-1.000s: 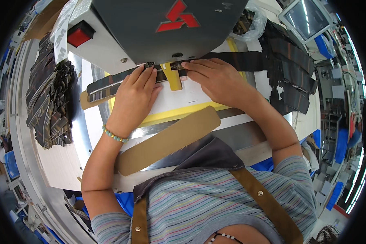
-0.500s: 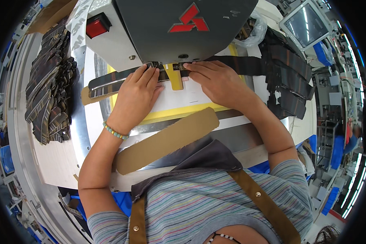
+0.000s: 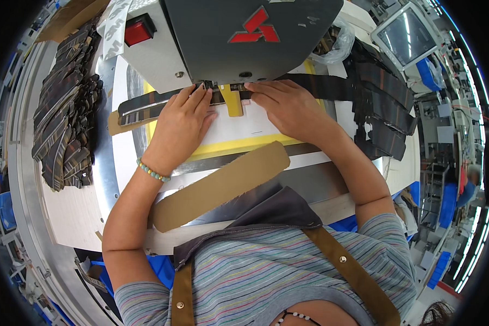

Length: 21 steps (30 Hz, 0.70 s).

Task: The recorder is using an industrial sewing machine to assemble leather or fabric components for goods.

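Left hand (image 3: 180,127) lies palm down, part open, thumb apart, fingertips resting on a dark cloth strip (image 3: 141,103) at the front of a grey machine (image 3: 212,54). Right hand (image 3: 290,111), also part open, rests its fingers beyond a yellow bracket (image 3: 233,103), beside a dark band (image 3: 331,87). Brown cardboard (image 3: 223,186) lies nearer the body.

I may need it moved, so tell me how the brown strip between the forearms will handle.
The brown strip is probably light, since it looks thin, like card. It is likely fairly stiff, as it lies straight and uncreased. It should slide rather than roll, being flat, though its rough edge might catch.
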Available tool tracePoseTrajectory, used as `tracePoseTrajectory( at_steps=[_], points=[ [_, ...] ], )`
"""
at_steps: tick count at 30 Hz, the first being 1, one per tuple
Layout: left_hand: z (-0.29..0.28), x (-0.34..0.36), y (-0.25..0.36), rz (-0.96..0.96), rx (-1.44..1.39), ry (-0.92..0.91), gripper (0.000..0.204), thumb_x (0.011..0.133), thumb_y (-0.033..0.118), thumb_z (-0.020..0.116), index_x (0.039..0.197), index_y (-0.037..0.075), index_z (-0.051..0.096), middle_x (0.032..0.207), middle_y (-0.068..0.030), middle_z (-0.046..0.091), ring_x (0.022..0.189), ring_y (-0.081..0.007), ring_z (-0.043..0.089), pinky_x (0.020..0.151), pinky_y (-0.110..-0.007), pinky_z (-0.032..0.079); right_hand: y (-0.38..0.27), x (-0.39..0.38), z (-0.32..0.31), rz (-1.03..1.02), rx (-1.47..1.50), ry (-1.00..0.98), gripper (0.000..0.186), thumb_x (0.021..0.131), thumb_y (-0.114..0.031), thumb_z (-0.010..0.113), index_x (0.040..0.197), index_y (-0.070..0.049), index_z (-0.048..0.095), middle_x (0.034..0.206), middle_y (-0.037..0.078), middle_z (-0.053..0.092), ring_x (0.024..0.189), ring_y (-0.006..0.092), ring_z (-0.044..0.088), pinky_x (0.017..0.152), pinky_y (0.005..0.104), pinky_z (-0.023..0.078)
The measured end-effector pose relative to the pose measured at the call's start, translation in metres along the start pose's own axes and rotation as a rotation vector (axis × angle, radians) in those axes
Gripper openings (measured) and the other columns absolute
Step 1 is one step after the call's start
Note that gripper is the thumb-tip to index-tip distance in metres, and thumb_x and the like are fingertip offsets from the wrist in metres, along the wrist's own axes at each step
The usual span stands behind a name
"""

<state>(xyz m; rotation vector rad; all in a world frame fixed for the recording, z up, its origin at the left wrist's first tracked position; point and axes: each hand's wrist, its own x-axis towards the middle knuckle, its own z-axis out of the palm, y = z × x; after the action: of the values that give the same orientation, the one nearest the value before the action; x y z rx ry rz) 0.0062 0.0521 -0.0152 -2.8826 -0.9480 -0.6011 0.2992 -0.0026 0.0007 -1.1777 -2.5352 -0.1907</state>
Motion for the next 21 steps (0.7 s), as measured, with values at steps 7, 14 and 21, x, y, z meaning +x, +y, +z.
tracePoseTrajectory(
  at_steps=[7,14,21],
  points=[
    [0.0011,-0.0006,-0.0013,0.002,-0.005,-0.01,0.049,0.099,0.021,0.075,0.14,-0.004,0.068,0.136,-0.0187,0.072,0.134,-0.037,0.063,0.116,-0.045,0.05,0.0014,-0.0003,0.002,-0.005,-0.015,-0.004,0.037,0.087,-0.002,0.071,0.124,-0.002,0.071,0.142,0.011,0.072,0.127,0.0267,0.07,0.105,0.0412,0.058],
    [0.0002,0.0008,-0.0006,-0.019,-0.025,-0.015,0.048,0.1,0.021,0.074,0.14,-0.004,0.068,0.134,-0.019,0.072,0.134,-0.037,0.062,0.116,-0.045,0.05,0.0031,0.0009,0.0018,0.005,-0.01,-0.002,0.037,0.086,-0.002,0.071,0.123,-0.002,0.071,0.141,0.011,0.072,0.126,0.0268,0.07,0.105,0.0413,0.058],
    [0.0002,0.0005,-0.0015,-0.026,-0.032,-0.02,0.047,0.1,0.022,0.074,0.14,-0.004,0.068,0.135,-0.019,0.072,0.135,-0.0374,0.062,0.116,-0.045,0.05,0.002,0.0022,0.0008,-0.001,0.004,0.022,0.033,0.086,-0.001,0.071,0.119,-0.003,0.071,0.139,0.012,0.073,0.124,0.0273,0.071,0.103,0.042,0.058]
  ],
)
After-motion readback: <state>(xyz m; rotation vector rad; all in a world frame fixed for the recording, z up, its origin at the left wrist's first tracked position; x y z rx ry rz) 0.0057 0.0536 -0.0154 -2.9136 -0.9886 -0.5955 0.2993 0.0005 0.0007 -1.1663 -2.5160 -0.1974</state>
